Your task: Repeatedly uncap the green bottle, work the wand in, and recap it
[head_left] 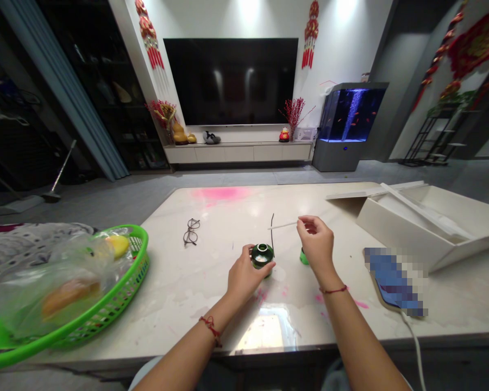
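My left hand (248, 275) is wrapped round a small dark green glass bottle (262, 254) that stands upright on the white table, its mouth uncapped. In a pinch, my right hand (315, 241) holds one end of a thin white stick (284, 225), which points left, above and behind the bottle. A bright green cap (304, 257) sits on the table beside my right hand, partly hidden by it. Just behind the bottle lies a thin black strip (272, 233), and the white stick passes across it in view.
Eyeglasses (192, 232) lie left of centre. A green basket (136, 271) with bagged food stands at the left edge. On the right are a phone (391, 282) with a white cable (413, 342) and an open white box (407, 233). Pink stains (224, 193) mark the table (171, 304).
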`<state>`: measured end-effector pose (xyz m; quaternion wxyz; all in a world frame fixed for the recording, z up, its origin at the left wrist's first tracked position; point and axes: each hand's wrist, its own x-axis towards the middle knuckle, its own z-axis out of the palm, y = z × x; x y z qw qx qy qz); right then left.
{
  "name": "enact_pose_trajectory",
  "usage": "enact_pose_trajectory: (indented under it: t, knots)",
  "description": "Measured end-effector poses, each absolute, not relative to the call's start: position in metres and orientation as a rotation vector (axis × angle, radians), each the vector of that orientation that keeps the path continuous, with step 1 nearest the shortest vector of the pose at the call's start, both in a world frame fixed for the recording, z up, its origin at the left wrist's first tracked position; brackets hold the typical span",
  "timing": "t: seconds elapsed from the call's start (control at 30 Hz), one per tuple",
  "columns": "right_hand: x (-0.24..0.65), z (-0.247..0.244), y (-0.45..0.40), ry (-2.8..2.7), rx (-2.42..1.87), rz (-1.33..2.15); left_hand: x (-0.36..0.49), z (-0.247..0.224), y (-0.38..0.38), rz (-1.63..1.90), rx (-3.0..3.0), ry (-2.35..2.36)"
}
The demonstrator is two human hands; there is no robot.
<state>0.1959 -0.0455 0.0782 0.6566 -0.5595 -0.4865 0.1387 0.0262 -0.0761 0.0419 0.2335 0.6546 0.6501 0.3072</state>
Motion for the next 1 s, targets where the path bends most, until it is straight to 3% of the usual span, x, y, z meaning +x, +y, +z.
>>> enact_pose_trajectory:
  t: [0.4, 1.0]
  knots:
    - [0.195, 0.077, -0.044, -1.024, -1.093, 0.555, 0.026, 0.039, -0.076, 0.875, 1.795, 1.749]
    - [0.181, 0.081, -0.053, -1.184, -1.085, 0.498, 0.014, 0.031, -0.062, 1.009, 1.734, 1.398]
